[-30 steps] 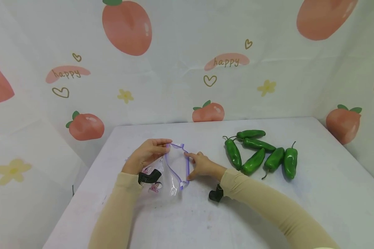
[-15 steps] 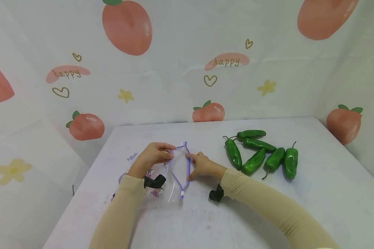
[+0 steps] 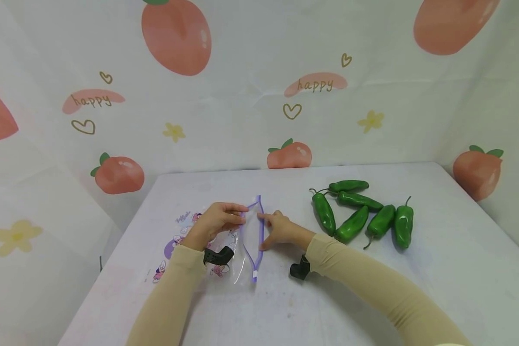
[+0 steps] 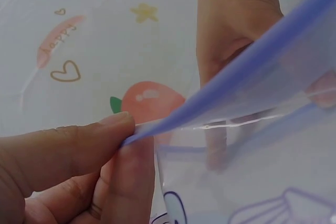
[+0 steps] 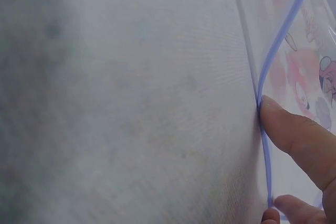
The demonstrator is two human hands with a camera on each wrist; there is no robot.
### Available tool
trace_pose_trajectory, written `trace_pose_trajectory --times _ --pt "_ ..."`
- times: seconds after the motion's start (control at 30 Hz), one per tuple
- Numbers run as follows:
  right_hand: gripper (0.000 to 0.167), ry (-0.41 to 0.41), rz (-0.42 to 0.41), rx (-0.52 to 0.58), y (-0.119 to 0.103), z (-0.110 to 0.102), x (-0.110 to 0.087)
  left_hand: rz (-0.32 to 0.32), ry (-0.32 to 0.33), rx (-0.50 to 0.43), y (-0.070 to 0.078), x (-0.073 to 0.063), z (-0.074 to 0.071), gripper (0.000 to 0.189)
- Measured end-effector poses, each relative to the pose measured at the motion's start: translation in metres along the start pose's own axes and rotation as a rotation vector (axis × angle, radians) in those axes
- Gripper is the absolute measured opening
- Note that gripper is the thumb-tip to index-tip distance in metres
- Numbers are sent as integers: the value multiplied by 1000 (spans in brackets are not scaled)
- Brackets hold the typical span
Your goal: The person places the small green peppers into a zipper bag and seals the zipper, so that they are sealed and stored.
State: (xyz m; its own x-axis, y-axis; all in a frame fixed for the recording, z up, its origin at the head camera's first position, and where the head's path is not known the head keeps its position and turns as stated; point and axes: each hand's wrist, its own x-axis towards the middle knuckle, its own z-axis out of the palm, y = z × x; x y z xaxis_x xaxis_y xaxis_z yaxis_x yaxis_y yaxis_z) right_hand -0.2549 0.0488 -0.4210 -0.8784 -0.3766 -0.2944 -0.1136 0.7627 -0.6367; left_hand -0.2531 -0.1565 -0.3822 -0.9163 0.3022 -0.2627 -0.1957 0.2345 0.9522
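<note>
A clear zip bag [image 3: 238, 269] printed with small cartoon figures lies on the table, its purple-edged mouth facing right and spread apart. My left hand [image 3: 218, 221] pinches the upper purple edge [image 4: 231, 85] between thumb and forefinger, lifting it. My right hand [image 3: 281, 230] is at the lower edge; its thumb and forefinger, spread apart, press along the purple strip [image 5: 266, 161]. Through the film in the left wrist view, one right finger [image 4: 215, 145] shows straight. A white slider [image 3: 254, 274] sits at the mouth's near end.
Several green peppers [image 3: 350, 225] lie in a loose group on the white table [image 3: 328, 307], to the right of my right hand. A white cloth [image 3: 225, 120] with peach prints hangs behind and at both sides. A black wrist camera [image 3: 300, 269] is on the right wrist.
My left hand has moved right and slightly nearer with the upper edge, narrowing the bag's mouth. The slider end has shifted nearer. The right hand stays in place; the peppers have not moved.
</note>
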Motion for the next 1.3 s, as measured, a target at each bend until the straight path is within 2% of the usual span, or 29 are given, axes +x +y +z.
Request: trace_pose_trajectory --times 0.87,1.13,1.3 --pt "96 -16 34 20 -1 0 0 -45 -5 -46 -3 2 6 41" --pt "78 -78 -59 214 5 -16 -13 -51 3 -39 -4 2 6 43" --pt "70 -88 -112 329 8 -37 -31 -44 2 -40 -5 2 4 43"
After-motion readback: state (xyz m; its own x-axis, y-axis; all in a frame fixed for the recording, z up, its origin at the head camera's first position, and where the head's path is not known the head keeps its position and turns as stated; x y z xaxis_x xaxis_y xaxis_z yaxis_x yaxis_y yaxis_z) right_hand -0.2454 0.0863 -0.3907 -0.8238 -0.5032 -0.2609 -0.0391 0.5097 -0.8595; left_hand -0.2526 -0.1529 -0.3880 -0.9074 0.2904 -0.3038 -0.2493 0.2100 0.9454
